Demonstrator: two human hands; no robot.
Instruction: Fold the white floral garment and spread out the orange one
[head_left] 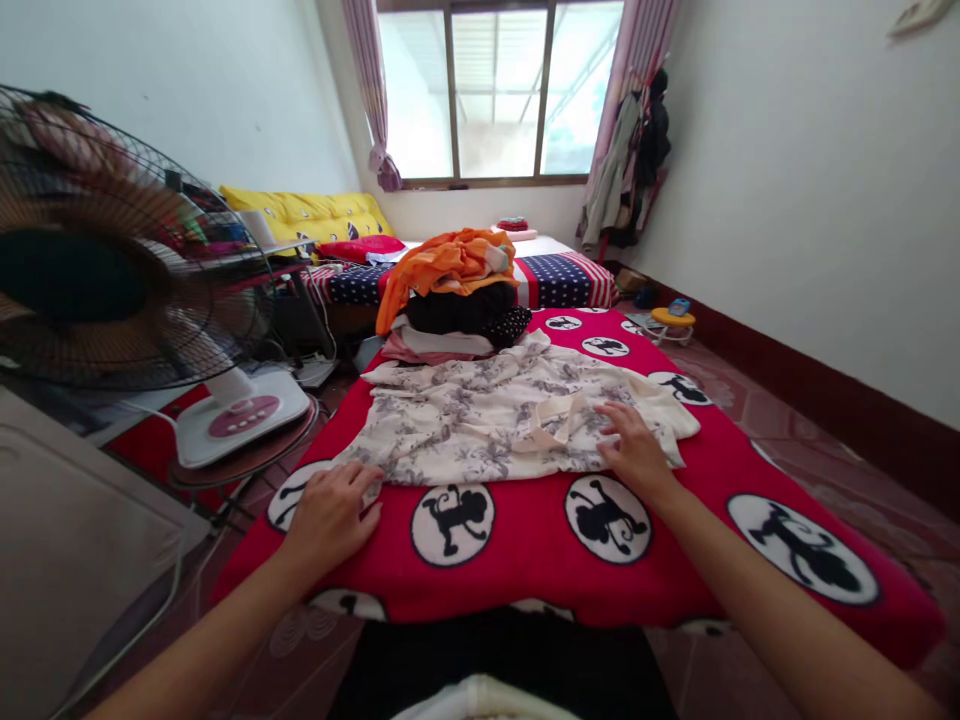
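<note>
A cream shirt with a grey floral print [450, 415] lies spread sideways on a red blanket [525, 535] with monkey pictures in white circles. Its pale collar [553, 428] is toward the right. At the shirt's near left corner rests my left hand [337, 512], fingers stretched out and thumb apart. My right hand [636, 455] lies over the shirt just right of the collar, fingers spread and touching the cloth. Neither hand appears to grip the fabric. Behind the shirt rises a heap of clothes, with an orange garment [450, 262] on top and black and pink ones beneath.
A large standing fan [240, 415] is close on the left, on a round stool. Beyond the heap is a bed with a star-patterned cover [559, 280] and a small folded stack [514, 228]. At the right, a low yellow-topped stool [673, 317] stands near the wall.
</note>
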